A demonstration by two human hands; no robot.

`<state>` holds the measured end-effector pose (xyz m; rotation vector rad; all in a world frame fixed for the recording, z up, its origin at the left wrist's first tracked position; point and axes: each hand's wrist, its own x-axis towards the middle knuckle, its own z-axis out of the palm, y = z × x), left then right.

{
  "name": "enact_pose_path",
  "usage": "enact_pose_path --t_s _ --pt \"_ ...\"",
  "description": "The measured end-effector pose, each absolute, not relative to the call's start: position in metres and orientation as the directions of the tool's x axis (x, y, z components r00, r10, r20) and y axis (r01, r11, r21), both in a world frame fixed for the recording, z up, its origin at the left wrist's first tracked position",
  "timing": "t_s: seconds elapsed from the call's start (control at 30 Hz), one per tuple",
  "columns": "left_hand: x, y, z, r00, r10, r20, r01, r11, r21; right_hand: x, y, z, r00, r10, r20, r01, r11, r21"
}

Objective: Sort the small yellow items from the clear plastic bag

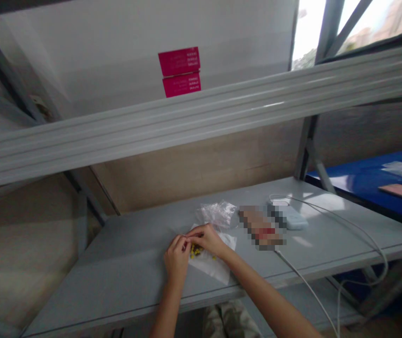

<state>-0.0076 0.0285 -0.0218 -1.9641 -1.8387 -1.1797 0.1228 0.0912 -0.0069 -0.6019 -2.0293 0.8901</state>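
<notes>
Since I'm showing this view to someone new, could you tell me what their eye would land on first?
The eye would probably go first to the two magenta printed cards, high on the pale panel and the brightest colour in view. Next come the left hand and right hand, fingertips meeting above small yellow pieces on a white sheet, on the grey shelf. The deep blue surface also stands out at the far right.

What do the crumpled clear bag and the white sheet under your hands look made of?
The bag looks like thin plastic film: glossy, crinkled, see-through. The white sheet looks matte, possibly paper or thin plastic; the view leaves that open.
</notes>
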Motion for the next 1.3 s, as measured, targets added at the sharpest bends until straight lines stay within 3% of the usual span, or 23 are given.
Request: enact_pose_path --t_s 0.2,0.4,0.57,0.77,0.93,1.3 --pt "-0.004 0.027 -0.021 -0.022 0.732 0.681 0.878 -0.312 0.364 0.127 0.091 -0.005 -0.493 0.686 0.535 0.257 0.702 -0.664" --pt "-0.003 0.025 -0.020 -0.109 0.667 0.737 0.926 -0.200 0.319 0.128 0.085 -0.002 -0.492 0.691 0.530 0.459 0.723 -0.516" --pt "-0.012 0.019 -0.015 -0.302 0.536 0.788 0.917 -0.063 0.394 0.128 0.081 0.002 -0.463 0.739 0.489 0.559 0.672 -0.486" --pt "-0.011 0.021 -0.013 -0.055 0.512 0.857 0.942 -0.259 0.215 0.132 0.083 0.004 -0.422 0.758 0.497 0.473 0.652 -0.593" --pt "-0.003 0.022 -0.014 0.193 0.641 0.743 0.915 -0.391 0.100 0.132 0.087 0.000 -0.499 0.714 0.491 0.347 0.684 -0.641" --pt "-0.011 0.022 -0.014 0.140 0.572 0.808 0.924 -0.368 0.101 0.130 0.095 -0.013 -0.565 0.714 0.413 0.103 0.558 -0.824"
